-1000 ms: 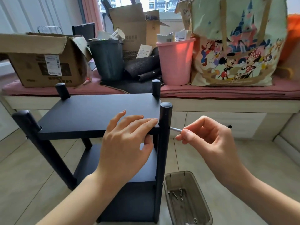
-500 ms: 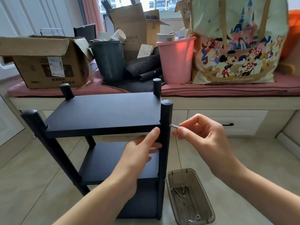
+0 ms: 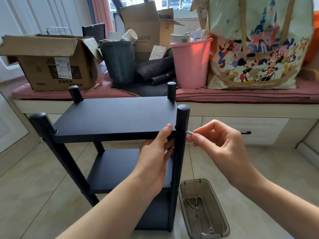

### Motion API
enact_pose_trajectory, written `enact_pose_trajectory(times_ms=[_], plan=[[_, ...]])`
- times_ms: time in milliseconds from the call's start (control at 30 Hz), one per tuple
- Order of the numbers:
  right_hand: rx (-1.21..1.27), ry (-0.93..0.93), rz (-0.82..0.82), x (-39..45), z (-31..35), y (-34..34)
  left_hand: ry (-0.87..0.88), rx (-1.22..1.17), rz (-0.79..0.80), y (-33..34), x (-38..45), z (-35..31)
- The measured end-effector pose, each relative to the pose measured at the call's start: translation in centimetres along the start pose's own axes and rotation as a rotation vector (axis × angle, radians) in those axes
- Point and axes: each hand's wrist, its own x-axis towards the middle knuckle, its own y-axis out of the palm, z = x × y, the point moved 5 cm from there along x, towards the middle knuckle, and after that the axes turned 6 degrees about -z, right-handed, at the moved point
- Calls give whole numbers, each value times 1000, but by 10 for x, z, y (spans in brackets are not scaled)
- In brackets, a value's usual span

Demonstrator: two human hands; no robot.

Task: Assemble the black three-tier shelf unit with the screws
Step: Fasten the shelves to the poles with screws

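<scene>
At frame centre, your left hand (image 3: 156,157) cups under the top board (image 3: 114,116) of the black shelf unit (image 3: 110,152), bracing it level, so your right hand (image 3: 219,145), pinching the screw (image 3: 189,132), can seat it in the front-right post (image 3: 179,152).

We cannot see the tip of the screw (image 3: 189,132) where it meets the front right post (image 3: 180,152), so how deep it sits stays unclear. Our left hand (image 3: 155,163) reaches under the top shelf (image 3: 110,118); its fingers, save the thumb, are hidden behind shelf and post. The same hand covers part of the middle shelf (image 3: 112,169). The bottom shelf (image 3: 153,214) is mostly masked by our forearm. The small parts in the plastic tray (image 3: 222,219) are too tiny to sort. The printed tote bag (image 3: 259,49) is cut off by the top edge.
</scene>
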Motion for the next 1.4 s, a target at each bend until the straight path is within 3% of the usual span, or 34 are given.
enact_pose_trajectory(times_ms=[333,1400], plan=[[-108,-134,45,1,-1,1,49,83,46,-4,3,0],[-252,-237,47,4,2,3,57,67,-1,-4,5,3]])
